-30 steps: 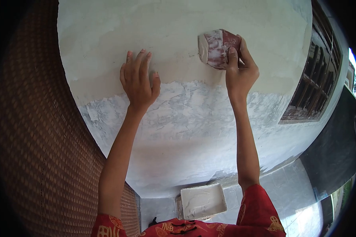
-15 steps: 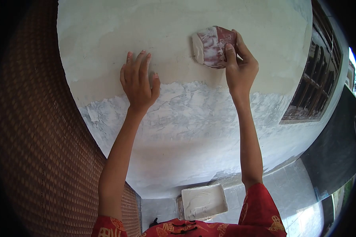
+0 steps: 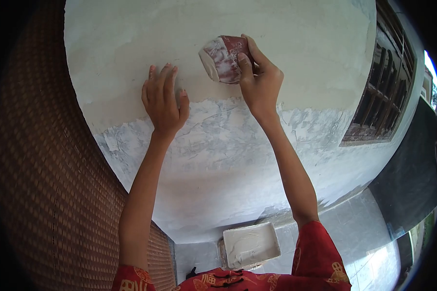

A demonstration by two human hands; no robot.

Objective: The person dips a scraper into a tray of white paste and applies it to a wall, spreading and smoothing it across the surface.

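My right hand grips a flat red-brown putty spreader, thumb on its face. White putty smears that face, and a thick bead of it lies along the left edge, which is at the wall. My left hand holds nothing; its fingers are spread, with the fingertips at the wall to the left of the spreader. Above, the wall has a smooth cream coat. Below a ragged line runs a rougher, grey-white streaked band.
On the grey tiled floor below stands a rectangular tray of white putty. A woven brown panel borders the wall at left. To the right is a dark wooden barred window, with a dark panel beneath it.
My right hand has slid the putty spreader leftward along the wall, closer to my left hand. The left hand stays at nearly the same spot, fingers still spread.
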